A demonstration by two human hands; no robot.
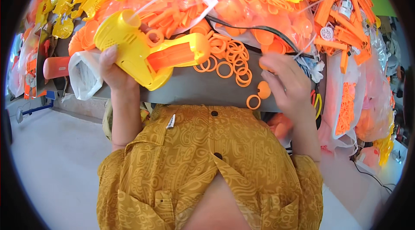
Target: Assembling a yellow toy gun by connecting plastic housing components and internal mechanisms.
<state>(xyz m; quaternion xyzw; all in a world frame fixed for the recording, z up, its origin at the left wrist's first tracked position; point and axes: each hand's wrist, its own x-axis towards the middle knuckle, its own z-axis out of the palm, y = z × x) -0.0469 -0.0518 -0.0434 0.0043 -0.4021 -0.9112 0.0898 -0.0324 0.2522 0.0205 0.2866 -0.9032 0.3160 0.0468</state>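
– Where is the yellow plastic housing (129,59)?

– Over the grey desk (194,89), clasped in the worker's left hand (118,74), an orange panel (170,58) along its arm.

– And the right hand (288,85)?

– Well apart from the left, fingers bent near an orange disc (264,89) and loose orange rings (239,63); whether it pinches anything, one cannot tell. Bagged orange parts (233,7) crowd the far side.
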